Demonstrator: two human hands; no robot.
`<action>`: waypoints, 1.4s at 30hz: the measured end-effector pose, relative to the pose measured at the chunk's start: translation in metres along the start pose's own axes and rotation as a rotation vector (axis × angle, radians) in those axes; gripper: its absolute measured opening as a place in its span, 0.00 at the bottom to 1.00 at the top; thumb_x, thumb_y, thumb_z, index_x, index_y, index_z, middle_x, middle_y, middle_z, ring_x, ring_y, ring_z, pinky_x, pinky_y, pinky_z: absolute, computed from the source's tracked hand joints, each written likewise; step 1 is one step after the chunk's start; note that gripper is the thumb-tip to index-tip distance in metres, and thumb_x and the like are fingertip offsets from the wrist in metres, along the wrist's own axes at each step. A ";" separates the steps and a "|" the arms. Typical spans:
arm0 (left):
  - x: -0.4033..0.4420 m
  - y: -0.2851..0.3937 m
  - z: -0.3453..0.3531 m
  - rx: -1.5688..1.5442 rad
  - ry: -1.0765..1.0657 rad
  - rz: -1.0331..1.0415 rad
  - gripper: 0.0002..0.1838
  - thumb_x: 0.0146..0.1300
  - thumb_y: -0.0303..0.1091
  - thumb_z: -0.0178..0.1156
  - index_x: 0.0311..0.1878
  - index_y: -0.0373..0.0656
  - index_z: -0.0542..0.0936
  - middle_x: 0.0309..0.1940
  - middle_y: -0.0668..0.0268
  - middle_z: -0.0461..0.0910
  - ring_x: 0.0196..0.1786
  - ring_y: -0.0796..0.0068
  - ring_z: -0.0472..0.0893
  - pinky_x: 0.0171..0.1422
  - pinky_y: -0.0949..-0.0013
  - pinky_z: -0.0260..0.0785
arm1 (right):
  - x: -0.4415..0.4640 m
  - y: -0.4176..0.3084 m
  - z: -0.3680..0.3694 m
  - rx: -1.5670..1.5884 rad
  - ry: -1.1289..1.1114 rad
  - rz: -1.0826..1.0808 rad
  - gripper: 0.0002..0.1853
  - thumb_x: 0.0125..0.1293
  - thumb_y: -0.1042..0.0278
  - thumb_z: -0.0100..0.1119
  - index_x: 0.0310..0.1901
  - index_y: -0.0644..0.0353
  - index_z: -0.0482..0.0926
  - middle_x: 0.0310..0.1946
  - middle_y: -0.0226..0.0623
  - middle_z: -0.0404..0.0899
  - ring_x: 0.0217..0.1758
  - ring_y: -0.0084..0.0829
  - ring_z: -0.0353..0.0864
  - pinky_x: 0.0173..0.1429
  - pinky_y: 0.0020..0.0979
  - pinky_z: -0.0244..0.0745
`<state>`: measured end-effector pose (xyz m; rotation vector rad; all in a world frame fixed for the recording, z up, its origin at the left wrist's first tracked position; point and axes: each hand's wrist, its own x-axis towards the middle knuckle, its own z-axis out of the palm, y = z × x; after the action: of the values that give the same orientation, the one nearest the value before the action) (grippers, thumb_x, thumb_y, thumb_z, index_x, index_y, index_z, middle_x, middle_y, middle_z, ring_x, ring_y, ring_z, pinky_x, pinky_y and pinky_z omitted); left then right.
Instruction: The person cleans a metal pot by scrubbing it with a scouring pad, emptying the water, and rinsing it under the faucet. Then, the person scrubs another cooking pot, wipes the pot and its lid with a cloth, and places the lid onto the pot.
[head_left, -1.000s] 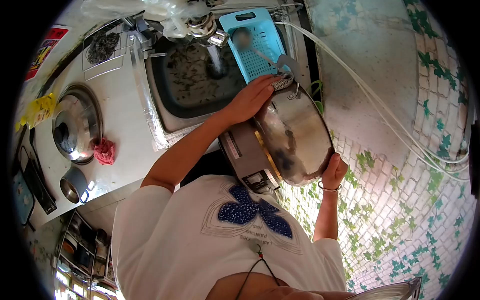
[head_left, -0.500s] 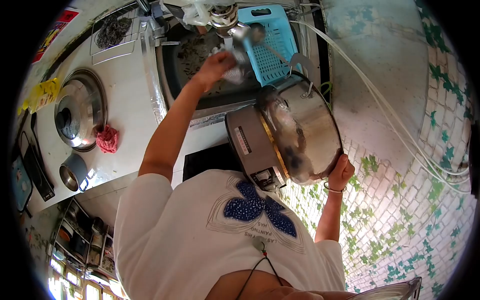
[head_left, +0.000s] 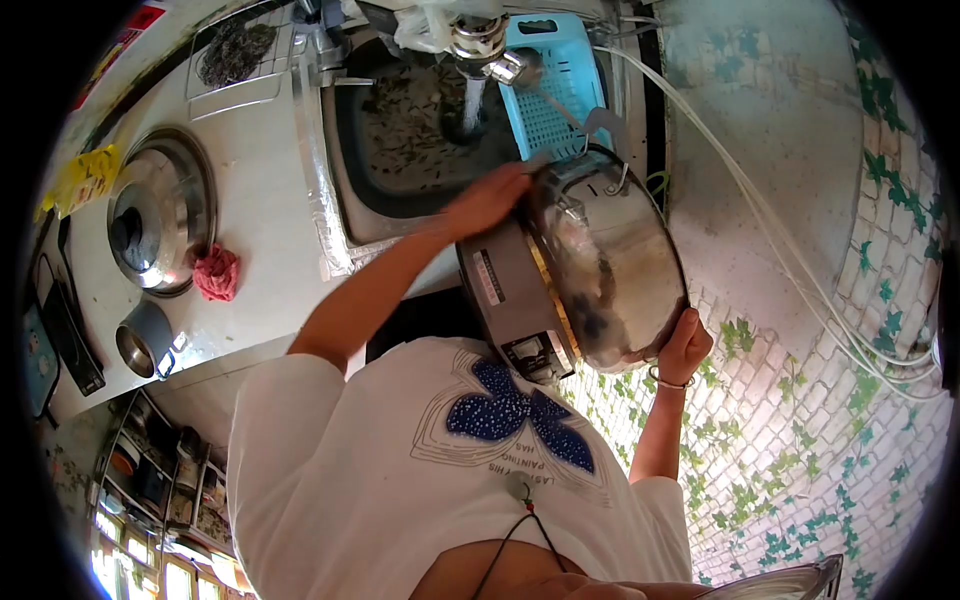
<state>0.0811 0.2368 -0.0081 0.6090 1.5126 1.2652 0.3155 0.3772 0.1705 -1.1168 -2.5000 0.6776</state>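
Observation:
A large steel electric pot (head_left: 625,255) with a grey base (head_left: 500,270), stickers and a yellowish band lies tilted on its side against my front, beside the sink. My right hand (head_left: 685,342) is closed around its lower right rim, with a bracelet at the wrist. At the pot's upper left edge is my left hand (head_left: 488,198), its fingers smeared by motion, so anything in them is hidden. Beyond it, water runs from the faucet (head_left: 480,45) into the dark sink (head_left: 360,190), where many small brown bits lie.
A light blue basket (head_left: 555,85) stands at the sink's right side. On the left counter are a steel lid (head_left: 165,215), a red cloth (head_left: 216,273), a small grey pot (head_left: 147,342) and a wire rack (head_left: 235,95). White cables (head_left: 740,180) hang at right.
My left hand has moved from under the faucet, where something whitish and blurred was at its fingers, down and right to the pot's edge. My right hand keeps its grip.

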 end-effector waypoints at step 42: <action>-0.010 0.007 -0.037 -0.141 0.277 0.309 0.16 0.63 0.29 0.47 0.54 0.45 0.73 0.50 0.63 0.74 0.52 0.67 0.75 0.56 0.67 0.66 | 0.022 -0.038 0.004 -0.008 -0.184 0.017 0.21 0.68 0.61 0.47 0.17 0.63 0.69 0.09 0.33 0.63 0.12 0.23 0.60 0.18 0.27 0.55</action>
<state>0.0493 0.2158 -0.0008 0.6098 1.5758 1.7365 0.2761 0.3707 0.1899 -1.1266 -2.6503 0.8103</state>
